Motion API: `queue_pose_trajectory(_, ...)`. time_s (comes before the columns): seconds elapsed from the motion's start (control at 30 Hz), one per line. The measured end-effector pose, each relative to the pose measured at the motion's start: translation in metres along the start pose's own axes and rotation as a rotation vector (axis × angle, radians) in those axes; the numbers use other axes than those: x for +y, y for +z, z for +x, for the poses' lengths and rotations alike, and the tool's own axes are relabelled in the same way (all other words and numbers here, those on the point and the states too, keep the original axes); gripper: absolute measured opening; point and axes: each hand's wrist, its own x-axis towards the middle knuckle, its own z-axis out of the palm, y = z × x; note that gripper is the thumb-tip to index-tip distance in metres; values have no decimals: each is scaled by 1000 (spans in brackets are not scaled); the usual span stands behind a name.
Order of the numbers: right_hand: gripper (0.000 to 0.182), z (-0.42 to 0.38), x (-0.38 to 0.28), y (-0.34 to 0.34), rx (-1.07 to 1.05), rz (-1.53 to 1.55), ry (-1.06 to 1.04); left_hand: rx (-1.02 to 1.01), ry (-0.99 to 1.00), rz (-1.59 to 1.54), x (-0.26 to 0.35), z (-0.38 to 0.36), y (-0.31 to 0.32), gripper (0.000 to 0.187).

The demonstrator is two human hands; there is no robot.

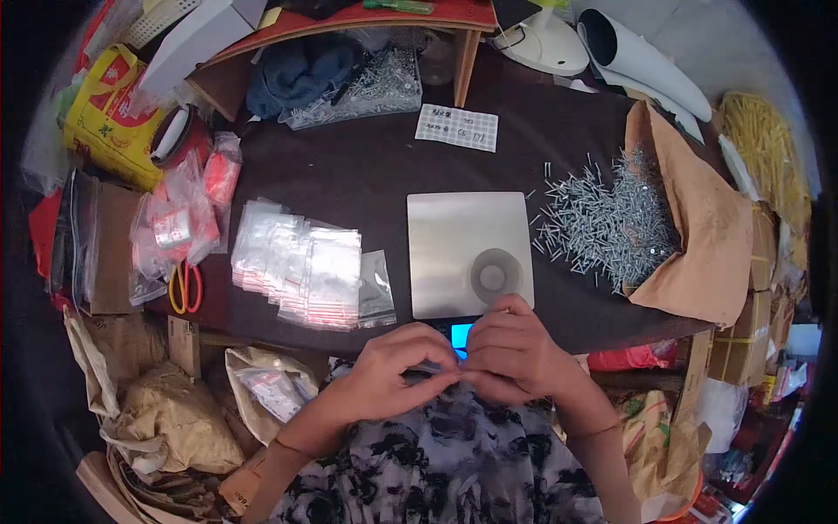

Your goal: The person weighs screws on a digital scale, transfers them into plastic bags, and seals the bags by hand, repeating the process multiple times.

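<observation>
My left hand (403, 371) and my right hand (513, 354) meet in front of my body, just below a digital scale (445, 236) with a lit blue display. Both are closed, fingertips pinched together on what looks like a small clear plastic bag (425, 368), mostly hidden by the fingers. A small round grey dish (495, 277) sits on the scale's steel plate, near its lower right corner. To the left, clear zip bags (301, 266) with red seal lines lie in overlapping rows. On the right, a heap of screws (607, 223) spills from a brown paper bag (698, 244).
A white label sheet (456, 127) lies behind the scale. Under a red shelf (349, 19) stand a bag of screws (375, 87) and a blue cloth (301, 74). Scissors (185, 288) with red and yellow handles rest at left, near red-and-clear packets (179, 223).
</observation>
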Motion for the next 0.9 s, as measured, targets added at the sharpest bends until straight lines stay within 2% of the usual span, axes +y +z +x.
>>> queue_pose_trajectory(0.1, 18, 3, -1, 6, -17, -137, -65, -11, 33, -9, -4, -1, -1, 12)
queue_pose_trajectory(0.23, 23, -1, 1, 12, 25, -151, -154, -31, 21, -65, -10, -6, -4, 12)
queue_pose_trajectory(0.3, 24, -1, 1, 8, 89, -137, -179, 45, 34, -121, -13, -8, -12, 14)
queue_pose_trajectory(0.5, 21, -3, 8, 11, 132, -169, -59, 217, -23, -278, -21, -7, -20, 27)
queue_pose_trajectory(0.6, 19, -5, 17, 7, 65, -153, 67, 300, -101, -298, -32, -2, -17, 29)
queue_pose_trajectory(0.73, 33, -10, 27, -8, 124, -197, 274, 414, -151, -195, -39, 12, -17, 23)
queue_pose_trajectory(0.77, 37, -14, 31, -17, 161, -234, 335, 469, -77, -120, -48, 13, -17, 25)
queue_pose_trajectory(0.8, 42, -20, 36, -27, 198, -269, 396, 488, -94, -79, -45, 15, -20, 40)
queue_pose_trajectory(0.9, 53, -42, 67, -70, 160, -492, 538, 578, -55, -9, -53, 8, -32, 55)
